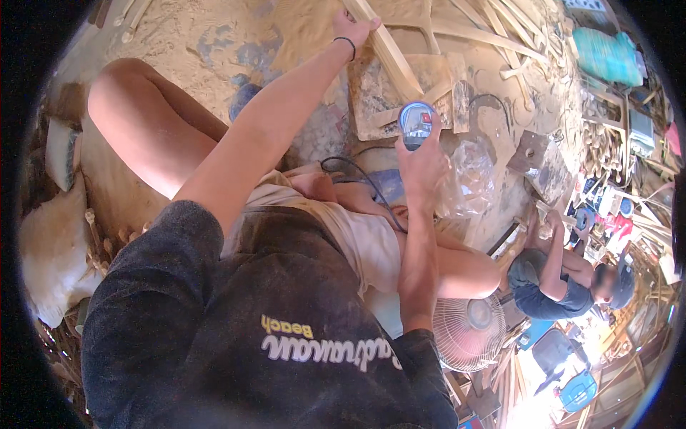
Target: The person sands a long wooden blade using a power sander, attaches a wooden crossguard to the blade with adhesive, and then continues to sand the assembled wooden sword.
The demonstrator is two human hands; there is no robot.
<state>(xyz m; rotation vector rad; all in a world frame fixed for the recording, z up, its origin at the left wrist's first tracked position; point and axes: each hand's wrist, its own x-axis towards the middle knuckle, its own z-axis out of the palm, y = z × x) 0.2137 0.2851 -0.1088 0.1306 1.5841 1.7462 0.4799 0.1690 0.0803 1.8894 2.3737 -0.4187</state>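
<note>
Head view: The left hand (355,30) has its fingers closed around the wood strip (391,57), far centre. The right hand's (423,164) fingers wrap the power tool (416,127) near the strip's near end; whether they touch is hidden. The strip's far end is cut off.

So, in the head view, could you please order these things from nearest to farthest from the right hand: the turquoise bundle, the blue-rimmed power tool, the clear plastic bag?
1. Blue-rimmed power tool: held in the right hand.
2. Clear plastic bag: just to the hand's right.
3. Turquoise bundle: far off, toward the upper right.
</note>
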